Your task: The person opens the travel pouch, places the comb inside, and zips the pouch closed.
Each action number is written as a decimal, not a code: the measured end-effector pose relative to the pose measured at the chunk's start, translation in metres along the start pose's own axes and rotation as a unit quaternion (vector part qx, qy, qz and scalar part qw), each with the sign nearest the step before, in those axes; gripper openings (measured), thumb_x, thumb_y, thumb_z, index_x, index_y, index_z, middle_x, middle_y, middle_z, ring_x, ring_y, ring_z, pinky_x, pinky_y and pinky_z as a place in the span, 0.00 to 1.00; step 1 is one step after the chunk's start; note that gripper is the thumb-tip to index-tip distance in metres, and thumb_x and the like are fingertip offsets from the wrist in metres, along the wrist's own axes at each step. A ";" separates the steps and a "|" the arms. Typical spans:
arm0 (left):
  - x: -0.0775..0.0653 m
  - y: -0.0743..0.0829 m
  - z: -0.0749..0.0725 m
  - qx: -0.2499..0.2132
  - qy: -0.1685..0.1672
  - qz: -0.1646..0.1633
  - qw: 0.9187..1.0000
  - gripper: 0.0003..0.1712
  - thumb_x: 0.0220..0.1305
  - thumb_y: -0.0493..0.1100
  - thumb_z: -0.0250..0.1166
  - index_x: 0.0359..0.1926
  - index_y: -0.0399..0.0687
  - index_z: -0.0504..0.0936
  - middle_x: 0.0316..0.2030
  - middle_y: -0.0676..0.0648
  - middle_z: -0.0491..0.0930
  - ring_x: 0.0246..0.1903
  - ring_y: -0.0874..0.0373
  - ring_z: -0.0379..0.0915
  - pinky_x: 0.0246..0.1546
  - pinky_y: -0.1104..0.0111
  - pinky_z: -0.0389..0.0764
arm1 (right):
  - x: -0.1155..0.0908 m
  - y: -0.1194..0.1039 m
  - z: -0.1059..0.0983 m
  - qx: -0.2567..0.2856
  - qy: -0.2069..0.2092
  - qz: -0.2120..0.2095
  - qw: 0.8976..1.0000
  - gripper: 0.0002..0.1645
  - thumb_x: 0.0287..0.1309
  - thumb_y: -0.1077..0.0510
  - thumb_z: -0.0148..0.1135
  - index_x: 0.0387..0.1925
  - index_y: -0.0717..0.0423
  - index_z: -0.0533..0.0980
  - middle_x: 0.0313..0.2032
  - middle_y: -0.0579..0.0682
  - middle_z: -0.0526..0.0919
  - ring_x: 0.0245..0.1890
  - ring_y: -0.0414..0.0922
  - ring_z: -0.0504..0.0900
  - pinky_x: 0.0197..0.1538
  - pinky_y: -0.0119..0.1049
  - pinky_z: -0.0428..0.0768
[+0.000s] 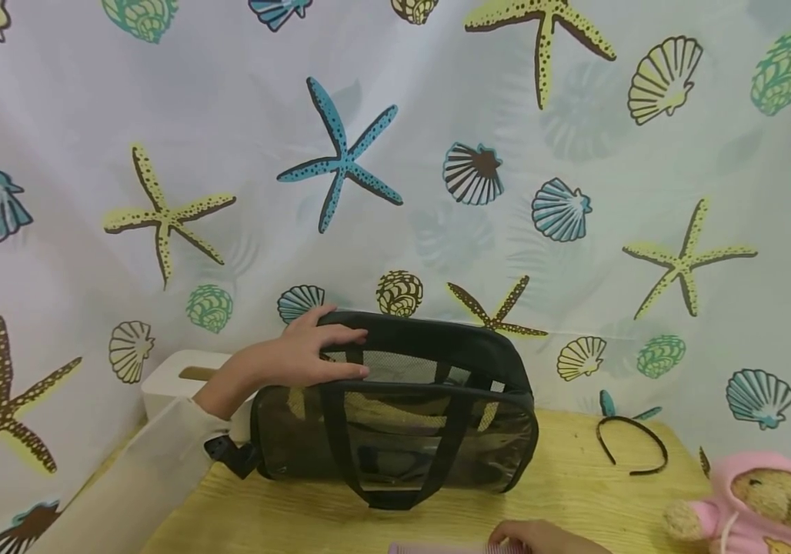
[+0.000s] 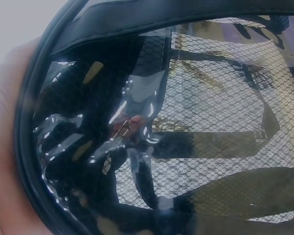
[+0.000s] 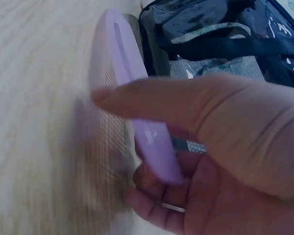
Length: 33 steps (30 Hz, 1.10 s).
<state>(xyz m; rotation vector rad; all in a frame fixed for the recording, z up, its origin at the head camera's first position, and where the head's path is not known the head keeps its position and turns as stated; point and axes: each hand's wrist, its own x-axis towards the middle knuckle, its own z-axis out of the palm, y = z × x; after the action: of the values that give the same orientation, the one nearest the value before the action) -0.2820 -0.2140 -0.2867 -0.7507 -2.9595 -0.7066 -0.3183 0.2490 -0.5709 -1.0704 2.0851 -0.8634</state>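
A black toiletry bag [image 1: 395,438] with clear sides, mesh and dark straps stands on the table with its top open. My left hand [image 1: 308,350] holds the bag's rim at the left end, its fingers spread over the opening. In the left wrist view, the clear bag wall [image 2: 137,88] fills most of the picture, and part of the left hand [image 2: 5,127] shows beyond its black edge. At the table's near edge, my right hand [image 1: 541,536] holds a light purple comb [image 3: 144,132] between thumb and fingers. Its teeth lie partly behind the thumb, close above the table.
Behind the bag's left end is a white box [image 1: 181,373] with a slot on top. To the right lie a dark headband [image 1: 648,431] and a plush bear [image 1: 769,500] in a pink hood. A patterned curtain [image 1: 395,254] hangs behind the yellow table [image 1: 575,454].
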 end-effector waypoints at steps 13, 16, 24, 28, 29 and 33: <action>0.002 0.000 0.001 -0.006 0.002 0.010 1.000 0.40 0.69 0.65 0.63 0.75 0.52 0.70 0.72 0.48 0.73 0.81 0.35 0.32 0.73 0.28 0.39 | -0.020 -0.037 -0.014 0.060 0.049 -0.054 0.996 0.35 0.66 0.47 0.70 0.71 0.49 0.71 0.67 0.47 0.77 0.55 0.30 0.76 0.55 0.27 0.76; 0.001 0.000 0.001 -0.006 0.000 0.007 1.000 0.40 0.69 0.65 0.63 0.75 0.52 0.70 0.73 0.47 0.72 0.81 0.34 0.32 0.73 0.28 0.39 | -0.031 -0.088 -0.014 0.150 0.038 -0.054 0.986 0.39 0.68 0.49 0.68 0.71 0.67 0.67 0.70 0.63 0.72 0.57 0.30 0.79 0.58 0.25 0.77; -0.001 0.000 0.000 -0.008 0.003 0.002 1.000 0.41 0.68 0.66 0.63 0.75 0.52 0.69 0.73 0.46 0.72 0.81 0.34 0.31 0.73 0.28 0.38 | -0.037 -0.125 -0.008 0.235 0.040 -0.072 0.968 0.40 0.73 0.57 0.61 0.69 0.83 0.56 0.28 0.31 0.81 0.21 0.25 0.75 0.30 0.21 0.75; -0.001 0.000 0.000 -0.005 0.002 0.001 1.000 0.41 0.68 0.65 0.63 0.75 0.53 0.70 0.73 0.46 0.72 0.81 0.34 0.31 0.73 0.28 0.38 | -0.035 -0.121 -0.004 0.299 0.020 -0.079 0.951 0.39 0.74 0.60 0.59 0.69 0.84 0.52 0.17 0.30 0.72 0.13 0.28 0.66 0.23 0.21 0.71; -0.001 0.000 0.001 -0.005 0.002 0.002 1.000 0.41 0.68 0.65 0.63 0.75 0.53 0.70 0.73 0.46 0.72 0.81 0.34 0.31 0.73 0.28 0.39 | -0.035 -0.120 -0.002 0.317 0.014 -0.076 0.945 0.38 0.74 0.61 0.58 0.69 0.84 0.52 0.21 0.31 0.77 0.16 0.27 0.72 0.27 0.21 0.76; 0.000 -0.001 0.001 -0.005 0.004 0.006 1.000 0.40 0.69 0.64 0.63 0.75 0.52 0.70 0.72 0.47 0.73 0.81 0.34 0.32 0.73 0.28 0.39 | -0.031 -0.115 0.000 0.364 -0.004 -0.055 0.930 0.34 0.74 0.66 0.56 0.70 0.81 0.53 0.42 0.39 0.87 0.40 0.31 0.87 0.46 0.26 0.84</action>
<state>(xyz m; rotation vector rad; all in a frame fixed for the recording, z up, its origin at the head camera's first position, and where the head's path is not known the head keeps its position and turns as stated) -0.2822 -0.2138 -0.2883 -0.7643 -2.9444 -0.7221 -0.2533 0.2234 -0.4743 -0.7679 1.4824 -1.5205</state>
